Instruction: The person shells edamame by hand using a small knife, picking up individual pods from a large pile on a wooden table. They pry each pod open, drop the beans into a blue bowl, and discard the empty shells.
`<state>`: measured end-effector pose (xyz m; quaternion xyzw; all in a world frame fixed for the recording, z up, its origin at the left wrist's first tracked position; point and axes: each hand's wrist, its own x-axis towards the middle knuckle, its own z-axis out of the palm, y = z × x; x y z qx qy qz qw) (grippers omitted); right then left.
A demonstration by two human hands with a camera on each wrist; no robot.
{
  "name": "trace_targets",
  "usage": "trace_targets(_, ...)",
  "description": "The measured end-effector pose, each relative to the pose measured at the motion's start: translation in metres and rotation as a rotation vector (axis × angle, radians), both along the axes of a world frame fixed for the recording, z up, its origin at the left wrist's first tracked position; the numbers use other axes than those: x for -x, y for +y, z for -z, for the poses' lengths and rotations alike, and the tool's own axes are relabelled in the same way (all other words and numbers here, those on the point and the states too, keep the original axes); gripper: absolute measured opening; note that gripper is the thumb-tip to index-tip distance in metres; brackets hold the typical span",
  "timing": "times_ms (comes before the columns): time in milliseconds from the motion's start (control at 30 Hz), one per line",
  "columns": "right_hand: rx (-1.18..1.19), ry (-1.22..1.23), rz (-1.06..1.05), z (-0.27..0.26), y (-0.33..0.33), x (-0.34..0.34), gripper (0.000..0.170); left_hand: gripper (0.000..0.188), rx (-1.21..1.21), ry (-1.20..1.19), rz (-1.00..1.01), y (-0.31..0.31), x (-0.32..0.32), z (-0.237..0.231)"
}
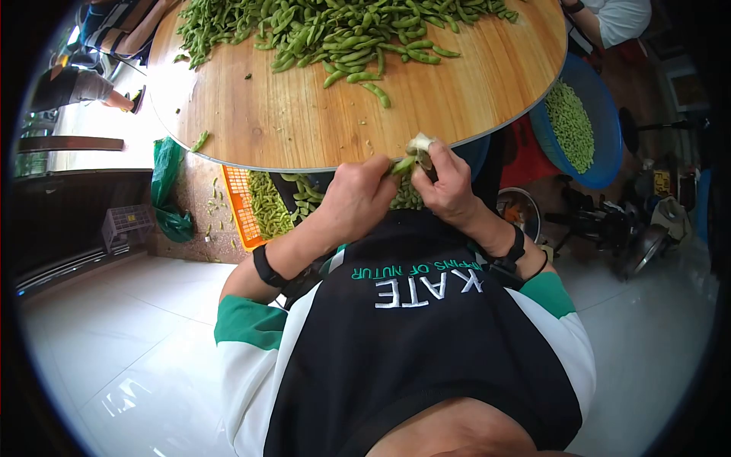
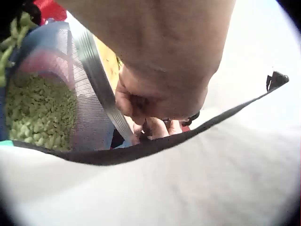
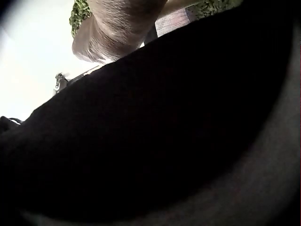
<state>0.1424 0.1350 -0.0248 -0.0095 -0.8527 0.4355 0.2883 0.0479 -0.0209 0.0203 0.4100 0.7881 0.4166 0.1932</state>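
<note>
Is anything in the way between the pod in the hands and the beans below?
Nothing visible: in the head view the beans show through the gap between the left hand and right hand. The table ends close by the pod; whether it overhangs the beans I can't tell.

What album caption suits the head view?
Left hand and right hand hold a green pod between them at the edge of a wooden table heaped with more pods.

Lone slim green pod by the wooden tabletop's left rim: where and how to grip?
Pinch the slim green pod at mid-length from above, fingertips across its width, probably: it's narrow, lies on the round wooden tabletop and apart from the heaped green pods.
</note>
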Motion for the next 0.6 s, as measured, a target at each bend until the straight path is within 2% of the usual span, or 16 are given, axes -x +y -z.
trace_targets(67,0.094,-0.047,-0.059,0.000,0.002,0.000,0.027,0.008,0.031,0.129,0.088,-0.018,0.005,-0.005)
trace_targets(100,0.187,-0.100,-0.119,0.000,0.004,-0.001,0.028,0.008,0.190,0.245,0.141,-0.031,0.008,-0.010)
trace_targets(133,0.187,-0.096,-0.118,-0.003,0.006,-0.002,0.028,0.011,0.350,0.362,0.194,-0.046,0.014,-0.019)
trace_targets(167,0.120,-0.101,-0.163,-0.007,0.007,-0.004,0.029,0.020,0.522,0.371,0.258,-0.059,0.020,-0.032)
trace_targets(233,0.059,-0.102,-0.201,-0.008,0.010,-0.006,0.030,0.029,0.520,0.595,0.283,-0.073,0.027,-0.046)
trace_targets(333,-0.031,-0.083,-0.213,-0.006,0.014,-0.006,0.034,0.037,0.449,0.501,0.395,-0.051,0.051,-0.051)
trace_targets(400,0.046,-0.100,-0.226,-0.006,0.016,-0.005,0.034,0.035,0.114,0.564,0.227,-0.017,0.065,-0.029)
trace_targets(433,0.040,-0.099,-0.221,-0.009,0.015,-0.006,0.034,0.034,0.049,0.678,0.193,0.004,0.073,-0.018)
trace_targets(467,0.322,-0.232,-0.251,-0.013,0.013,-0.008,0.032,0.032,-0.019,0.791,0.155,0.023,0.082,-0.008)
trace_targets(500,0.606,-0.365,-0.279,-0.017,0.013,-0.009,0.031,0.032,-0.026,0.791,0.153,0.035,0.092,0.005)
trace_targets(533,0.604,-0.365,-0.276,-0.018,0.016,-0.009,0.031,0.032,-0.032,0.828,0.168,0.046,0.101,0.016)
trace_targets(600,0.968,-0.457,-0.337,-0.018,0.021,-0.011,0.036,0.032,-0.039,0.866,0.190,0.053,0.106,0.024)
